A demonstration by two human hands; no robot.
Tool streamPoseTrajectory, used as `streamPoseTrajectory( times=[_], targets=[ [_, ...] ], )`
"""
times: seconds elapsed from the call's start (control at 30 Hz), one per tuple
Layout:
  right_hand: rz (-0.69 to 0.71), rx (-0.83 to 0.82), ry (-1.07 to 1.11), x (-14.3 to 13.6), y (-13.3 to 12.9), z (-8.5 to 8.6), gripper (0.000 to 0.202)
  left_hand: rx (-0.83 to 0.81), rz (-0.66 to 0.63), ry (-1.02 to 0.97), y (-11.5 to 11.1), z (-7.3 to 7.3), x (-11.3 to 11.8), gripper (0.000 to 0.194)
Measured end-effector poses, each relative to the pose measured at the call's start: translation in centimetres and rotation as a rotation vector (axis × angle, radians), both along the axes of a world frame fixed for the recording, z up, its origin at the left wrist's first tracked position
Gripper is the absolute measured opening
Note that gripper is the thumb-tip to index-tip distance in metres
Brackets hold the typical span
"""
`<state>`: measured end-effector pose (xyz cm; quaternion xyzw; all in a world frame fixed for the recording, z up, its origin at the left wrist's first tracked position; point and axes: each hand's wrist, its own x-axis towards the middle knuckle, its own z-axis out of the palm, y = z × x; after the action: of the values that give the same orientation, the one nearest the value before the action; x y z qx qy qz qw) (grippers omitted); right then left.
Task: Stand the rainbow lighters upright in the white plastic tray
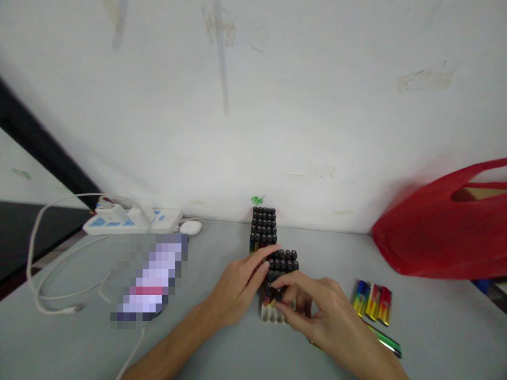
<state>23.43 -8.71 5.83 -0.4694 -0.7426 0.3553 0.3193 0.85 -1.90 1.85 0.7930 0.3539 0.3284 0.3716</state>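
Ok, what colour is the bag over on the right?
The bag is red; it shows best in the head view.

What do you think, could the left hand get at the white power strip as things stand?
Probably yes: the phone lies off to one side and just a small, low white gadget sits by the near end of the power strip, though the left hand is busy at the black-topped cylinders.

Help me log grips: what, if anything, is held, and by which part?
The right hand appears to pinch a slim, upright, black-topped piece near its top, between thumb and forefinger, which partly hide it.
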Motion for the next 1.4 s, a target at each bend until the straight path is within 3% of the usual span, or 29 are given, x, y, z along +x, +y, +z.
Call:
streamPoseTrajectory(
  times=[0.2,0.3,0.37,0.47,0.53,0.6,0.73,0.83,1.0,1.1,1.2,1.4],
  targets=[
    [-0.167,0.148,0.033,0.0,0.1,0.0,0.017,-0.003,0.005,-0.005,0.0,0.0,0.0,0.047],
    [-0.386,0.222,-0.054,0.6,0.5,-0.1,0.019,-0.009,0.007,0.007,0.0,-0.2,0.0,0.046],
    [-0.588,0.291,-0.244,1.3,0.9,-0.5,0.024,-0.017,0.003,0.012,0.0,-0.3,0.0,0.046],
    [-0.866,0.373,-0.746,2.8,1.5,-1.3,0.035,-0.014,0.004,0.011,0.0,-0.3,0.0,0.046],
    [-0.996,0.317,-0.981,3.8,1.8,-1.8,0.045,-0.015,0.004,0.013,0.0,-0.2,-0.1,0.046],
    [-1.047,0.206,-1.051,4.5,2.1,-2.0,0.054,-0.018,0.001,0.014,0.0,-0.2,-0.1,0.045],
    [-0.987,-0.014,-0.993,5.5,2.2,-2.7,0.068,-0.017,0.002,0.003,0.0,-0.2,-0.1,0.046],
    [-0.937,-0.07,-0.996,6.1,1.0,-4.5,0.074,-0.013,0.003,0.01,0.0,-0.1,-0.1,0.046],
    [-0.782,0.096,-0.989,7.5,-3.2,-9.9,0.094,-0.015,0.001,0.014,-0.2,0.1,0.0,0.045],
    [-0.728,0.296,-0.903,7.5,-5.0,-11.7,0.099,-0.02,-0.007,0.011,-0.2,0.1,0.0,0.045],
    [-0.636,0.401,-0.825,6.7,-5.2,-11.7,0.098,-0.017,-0.01,0.004,-0.1,0.0,0.0,0.045],
    [-0.543,0.395,-0.716,6.1,-2.6,-10.4,0.078,-0.015,-0.002,0.005,0.0,-0.1,0.0,0.045]
  ],
)
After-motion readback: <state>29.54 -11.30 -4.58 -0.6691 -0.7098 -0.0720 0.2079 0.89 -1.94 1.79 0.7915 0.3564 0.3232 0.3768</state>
